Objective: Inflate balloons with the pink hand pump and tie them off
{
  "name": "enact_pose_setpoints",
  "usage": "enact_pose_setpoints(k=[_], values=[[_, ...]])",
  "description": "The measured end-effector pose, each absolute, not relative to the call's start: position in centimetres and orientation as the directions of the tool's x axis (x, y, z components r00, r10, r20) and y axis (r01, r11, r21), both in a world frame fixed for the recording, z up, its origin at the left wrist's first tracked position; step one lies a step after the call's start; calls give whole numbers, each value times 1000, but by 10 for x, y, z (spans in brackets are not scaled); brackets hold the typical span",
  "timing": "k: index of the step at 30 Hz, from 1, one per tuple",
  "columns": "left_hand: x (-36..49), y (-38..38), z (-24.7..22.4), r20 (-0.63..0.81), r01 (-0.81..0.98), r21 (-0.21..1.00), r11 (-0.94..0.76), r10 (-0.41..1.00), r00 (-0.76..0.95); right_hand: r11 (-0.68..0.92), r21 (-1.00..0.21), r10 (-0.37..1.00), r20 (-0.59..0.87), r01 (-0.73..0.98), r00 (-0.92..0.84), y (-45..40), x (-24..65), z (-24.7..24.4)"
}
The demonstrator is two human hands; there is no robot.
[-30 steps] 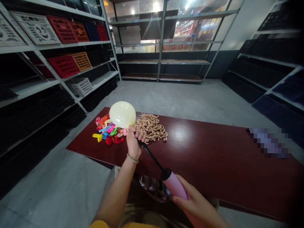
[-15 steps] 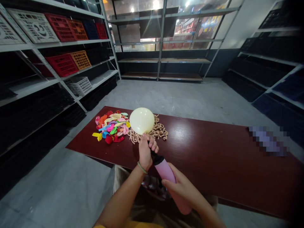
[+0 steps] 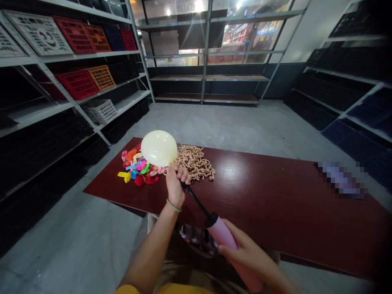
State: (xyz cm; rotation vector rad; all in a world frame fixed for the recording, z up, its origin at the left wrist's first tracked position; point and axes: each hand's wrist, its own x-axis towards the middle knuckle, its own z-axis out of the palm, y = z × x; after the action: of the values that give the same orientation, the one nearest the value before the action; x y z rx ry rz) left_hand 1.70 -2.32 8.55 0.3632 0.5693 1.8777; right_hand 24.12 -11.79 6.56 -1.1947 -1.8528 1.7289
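Observation:
A pale yellow balloon (image 3: 159, 148), partly inflated, rises above the table at the far end of my left hand (image 3: 177, 188). That hand is closed around the balloon's neck and the black end of a balloon pump (image 3: 223, 232); the nozzle is hidden in my fingers. A thin black rod shows between this end and the pump's pink barrel, which my right hand (image 3: 243, 247) wraps around. Behind and below the balloon lies a pile of limp coloured balloons (image 3: 141, 165). Beside it is a heap of tan, curly, worm-like pieces (image 3: 196, 162).
The dark red table (image 3: 260, 192) stretches to the right, with a blurred-out purple item (image 3: 341, 179) at its far right. Beneath the near edge, between my arms, a bag with dark shiny contents (image 3: 196, 239) partly shows. Shelves with crates (image 3: 76, 83) stand left; more racks stand behind.
My left hand and the balloon have moved left, away from the right hand. The pump has lengthened, exposing its black rod. The right hand has shifted slightly right and down, and the balloon looks a little larger.

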Motion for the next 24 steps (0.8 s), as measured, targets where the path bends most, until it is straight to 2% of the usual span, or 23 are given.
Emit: enact_pose_setpoints(k=[7,16,21,24], values=[[63,-44,70,-121,-790,594,-150,955,-272,-103,-934,801,-282,342,-528,-103,215,67],[6,-16,94,-41,-774,563,-289,926,-376,-168,-929,741,-340,331,-579,-123,246,68],[-4,-10,98,-39,-769,547,-332,907,-419,-78,-922,760,-301,379,-576,-125,255,64],[9,-15,94,-29,-771,554,-314,919,-394,-76,-923,760,-299,378,-577,-118,246,67]])
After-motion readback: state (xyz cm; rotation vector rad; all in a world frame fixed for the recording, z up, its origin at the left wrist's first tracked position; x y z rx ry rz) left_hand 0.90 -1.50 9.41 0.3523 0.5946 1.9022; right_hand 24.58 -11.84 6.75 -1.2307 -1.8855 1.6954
